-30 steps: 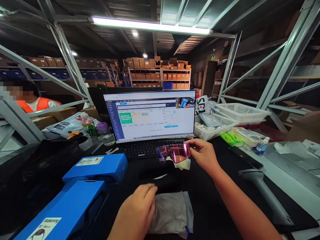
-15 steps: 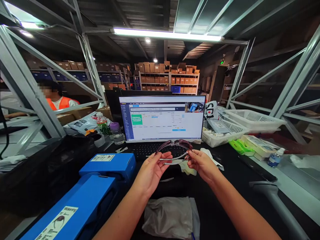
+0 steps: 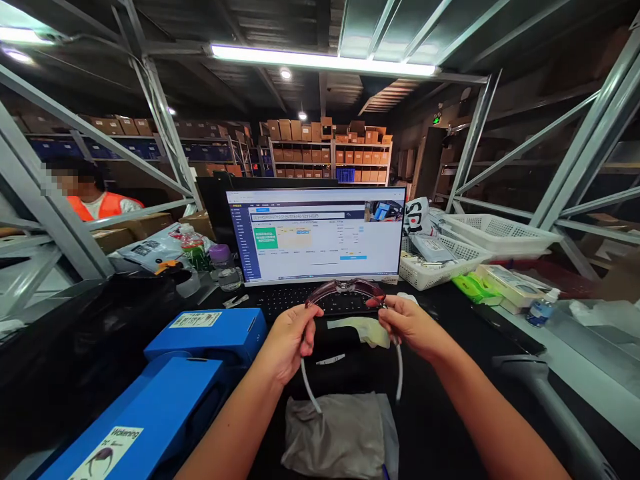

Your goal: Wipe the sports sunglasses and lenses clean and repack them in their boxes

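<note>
Pink-lensed wraparound sunglasses (image 3: 345, 288) held level above a keyboard (image 3: 290, 301), left hand (image 3: 287, 343) and right hand (image 3: 413, 327) each a grip clamped near a hinge, temple arms (image 3: 399, 373) hanging down.

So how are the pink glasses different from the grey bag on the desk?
The pink-tinted sunglasses are held up by the left hand and right hand, but the grey pouch lies on the black desk, untouched. The sunglasses look hard and see-through, with thin pale arms, while the pouch looks soft, crumpled and not see-through. Both are right in front of the person.
</note>
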Demonstrator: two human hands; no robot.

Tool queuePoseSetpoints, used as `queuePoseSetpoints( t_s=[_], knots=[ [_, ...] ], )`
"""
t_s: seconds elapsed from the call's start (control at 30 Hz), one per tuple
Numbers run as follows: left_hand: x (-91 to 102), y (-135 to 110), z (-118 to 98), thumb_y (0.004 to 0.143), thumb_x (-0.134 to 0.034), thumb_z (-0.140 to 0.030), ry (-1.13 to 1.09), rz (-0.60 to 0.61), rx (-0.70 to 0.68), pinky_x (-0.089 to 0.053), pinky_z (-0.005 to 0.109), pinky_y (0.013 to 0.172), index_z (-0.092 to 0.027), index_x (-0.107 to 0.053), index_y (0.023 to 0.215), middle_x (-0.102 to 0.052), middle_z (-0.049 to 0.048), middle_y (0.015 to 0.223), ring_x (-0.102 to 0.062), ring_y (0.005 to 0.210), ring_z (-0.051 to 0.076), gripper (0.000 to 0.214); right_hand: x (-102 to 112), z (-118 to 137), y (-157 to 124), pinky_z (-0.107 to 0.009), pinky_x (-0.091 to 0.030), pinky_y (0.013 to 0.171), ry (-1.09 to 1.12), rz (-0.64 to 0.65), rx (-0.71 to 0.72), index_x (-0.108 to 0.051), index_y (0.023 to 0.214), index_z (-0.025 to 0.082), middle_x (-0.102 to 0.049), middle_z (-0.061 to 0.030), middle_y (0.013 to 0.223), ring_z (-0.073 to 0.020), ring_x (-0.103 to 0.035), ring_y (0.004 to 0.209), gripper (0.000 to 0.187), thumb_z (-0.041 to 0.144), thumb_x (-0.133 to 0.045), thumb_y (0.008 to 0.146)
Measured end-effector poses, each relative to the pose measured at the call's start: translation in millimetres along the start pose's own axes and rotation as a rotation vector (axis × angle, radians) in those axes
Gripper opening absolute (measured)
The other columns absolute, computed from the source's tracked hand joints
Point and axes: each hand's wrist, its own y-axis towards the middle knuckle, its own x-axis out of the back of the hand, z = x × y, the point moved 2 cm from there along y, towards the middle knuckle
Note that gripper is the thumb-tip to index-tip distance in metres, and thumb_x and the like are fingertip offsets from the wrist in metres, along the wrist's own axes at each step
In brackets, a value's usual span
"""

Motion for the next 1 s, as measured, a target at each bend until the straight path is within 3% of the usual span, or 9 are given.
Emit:
queuePoseSetpoints(
  t_s=[0.07,0.13,0.23,0.33,0.47,0.57,0.63,0.77,1.0],
  knots=[
    [3.1,1.0,-3.5,0.069,-0.08,-0.046,0.053,0.055,0.0,-0.028,0.016,0.035,-0.015,-0.066,0.081,-0.05,-0.0072,0.042,-0.035,0.029,0.004,0.037,5.5,4.5,-2.4,-0.019,-0.035,0.042,-0.024,0.053,0.02,-0.064,0.114,0.015,-0.054,0.0074,0.06,-0.0057,-0.043,0.042,0.045,0.046,-0.072,0.082],
    [6.0,1.4,-7.0,0.064,-0.085,-0.038,0.103,0.102,-0.005,-0.039,0.018,0.041,-0.014,-0.068,0.085,-0.061,-0.0013,0.052,-0.051,0.037,0.009,0.036,9.4,8.6,-5.3,-0.019,-0.039,0.044,-0.052,0.054,0.07,-0.064,0.119,0.016,-0.058,0.0047,0.066,-0.0066,-0.047,0.046,0.046,0.045,-0.072,0.084],
    [9.8,-0.5,-13.5,0.053,-0.092,-0.019,0.23,0.168,-0.176,-0.057,0.031,0.083,-0.018,-0.069,0.111,-0.076,0.0114,0.101,-0.073,0.092,0.024,0.062,10.2,12.6,-11.0,-0.022,-0.047,0.049,-0.178,-0.068,0.227,-0.066,0.119,0.02,-0.064,0.0002,0.077,-0.0122,-0.057,0.06,0.038,0.04,-0.068,0.087],
    [10.6,-8.1,-19.0,0.05,-0.093,-0.014,0.424,0.231,-0.388,-0.037,0.039,0.116,-0.027,-0.055,0.14,-0.054,0.0114,0.147,-0.048,0.139,0.031,0.099,4.1,14.6,-17.8,-0.028,-0.054,0.062,-0.479,-0.155,0.422,-0.07,0.117,0.025,-0.071,-0.0039,0.092,-0.0179,-0.065,0.077,0.027,0.028,-0.06,0.092],
    [1.1,-22.6,-21.4,0.062,-0.085,-0.019,0.67,0.257,-0.383,-0.046,0.038,0.105,-0.028,-0.063,0.133,-0.064,0.0082,0.136,-0.06,0.124,0.032,0.074,-8.9,19.2,-26.8,-0.035,-0.054,0.079,-0.789,-0.171,0.693,-0.073,0.113,0.027,-0.076,-0.0049,0.097,-0.0214,-0.069,0.088,0.026,0.018,-0.055,0.095],
    [-7.2,-31.5,-22.3,0.074,-0.076,-0.022,0.793,0.194,-0.401,-0.052,0.033,0.088,-0.027,-0.075,0.11,-0.075,0.0051,0.11,-0.069,0.1,0.028,0.036,-17.8,25.1,-32.5,-0.035,-0.054,0.076,-0.846,-0.158,0.806,-0.073,0.111,0.028,-0.077,-0.0055,0.098,-0.0216,-0.07,0.086,0.025,0.018,-0.055,0.097],
    [-9.2,-35.0,-21.6,0.079,-0.071,-0.022,0.823,0.187,-0.424,-0.052,0.03,0.083,-0.028,-0.076,0.107,-0.075,0.0031,0.106,-0.069,0.098,0.026,0.029,-18.6,29.6,-35.0,-0.035,-0.055,0.075,-0.841,-0.174,0.838,-0.073,0.11,0.028,-0.078,-0.0055,0.095,-0.0213,-0.07,0.084,0.023,0.019,-0.057,0.095],
    [-4.9,-36.9,-22.0,0.082,-0.068,-0.02,0.814,0.196,-0.422,-0.052,0.027,0.082,-0.03,-0.074,0.114,-0.074,0.0019,0.112,-0.068,0.102,0.025,0.034,8.6,31.3,-29.1,-0.032,-0.057,0.07,-0.772,-0.205,0.611,-0.075,0.109,0.025,-0.076,-0.0063,0.098,-0.0213,-0.07,0.084,0.022,0.03,-0.07,0.088],
    [-7.4,-39.4,-34.3,0.083,-0.06,-0.019,0.726,0.286,-0.353,-0.052,0.032,0.096,-0.025,-0.072,0.118,-0.072,0.0044,0.119,-0.067,0.11,0.025,0.037,124.8,7.1,0.6,-0.037,-0.053,0.082,-1.05,-0.6,-0.013,-0.074,0.108,0.017,-0.076,-0.0102,0.097,-0.0262,-0.07,0.093,0.023,0.027,-0.062,0.091]
  ],
)
